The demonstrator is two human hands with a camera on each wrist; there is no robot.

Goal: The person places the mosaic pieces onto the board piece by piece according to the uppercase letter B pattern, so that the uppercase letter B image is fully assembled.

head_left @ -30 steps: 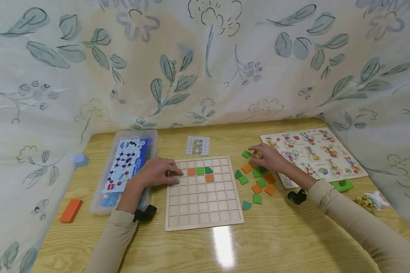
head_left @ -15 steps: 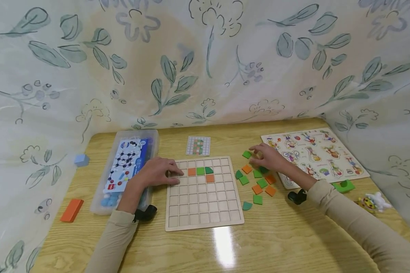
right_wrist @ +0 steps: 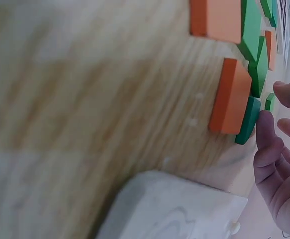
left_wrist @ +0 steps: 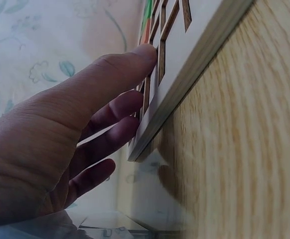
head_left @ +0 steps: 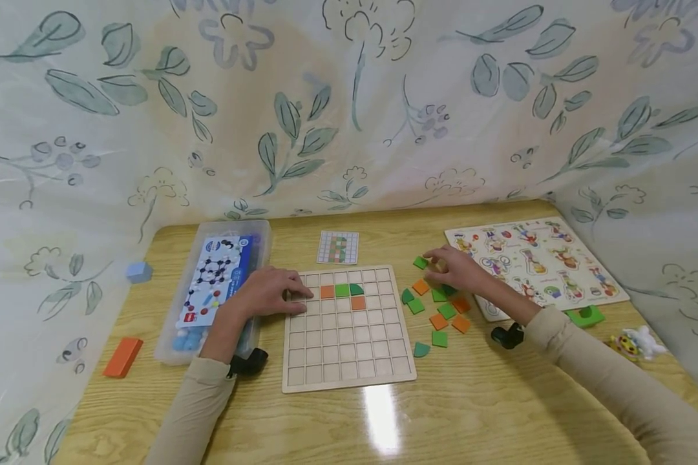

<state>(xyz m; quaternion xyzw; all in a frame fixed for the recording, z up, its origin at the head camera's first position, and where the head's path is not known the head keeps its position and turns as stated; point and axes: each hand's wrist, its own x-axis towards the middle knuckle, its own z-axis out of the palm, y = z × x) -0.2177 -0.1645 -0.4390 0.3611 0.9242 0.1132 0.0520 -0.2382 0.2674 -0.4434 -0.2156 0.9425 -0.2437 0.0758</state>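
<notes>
Dark-green tile (right_wrist: 248, 121), seemingly half-hidden in head view

Tiles (head_left: 439, 321) lie right of the grid board (head_left: 347, 334).

"Where's the head view looking from?"
"Above, forward and down across the table (head_left: 454, 407) to the flowered cloth (head_left: 384, 161)."
"And the wrist views?"
"Low and close, both tilted: the left shares the board (left_wrist: 185, 59) with the head view, the right the tiles (right_wrist: 235, 102)"
</notes>
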